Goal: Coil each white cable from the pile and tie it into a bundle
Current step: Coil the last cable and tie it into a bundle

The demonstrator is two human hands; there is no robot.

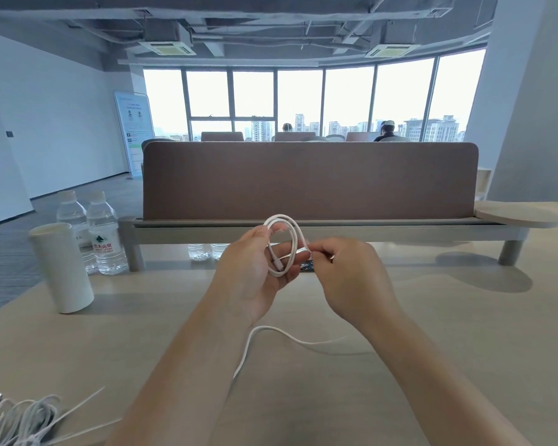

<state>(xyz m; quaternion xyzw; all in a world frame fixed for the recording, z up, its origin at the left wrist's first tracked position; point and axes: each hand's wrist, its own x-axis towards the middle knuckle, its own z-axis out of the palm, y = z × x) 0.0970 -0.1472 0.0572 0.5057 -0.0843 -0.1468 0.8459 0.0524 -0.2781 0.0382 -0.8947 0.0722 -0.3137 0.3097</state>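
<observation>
White cable [281, 217] | loop long axis upright | left hand [252, 278] holds | right hand [345, 275] pinches

1. The coiled cable [282, 246] lies in the left hand [255, 272] above the table [464, 349], and the right hand [345, 278] pinches it from the right.
2. A loose cable length [271, 333] lies on the table between the forearms.
3. The cable pile [16, 420] lies at the near left corner.
4. A cup [62, 268] stands at the left, with two bottles [102, 233] just behind it.
5. A divider panel [310, 181] stands behind the hands.
</observation>
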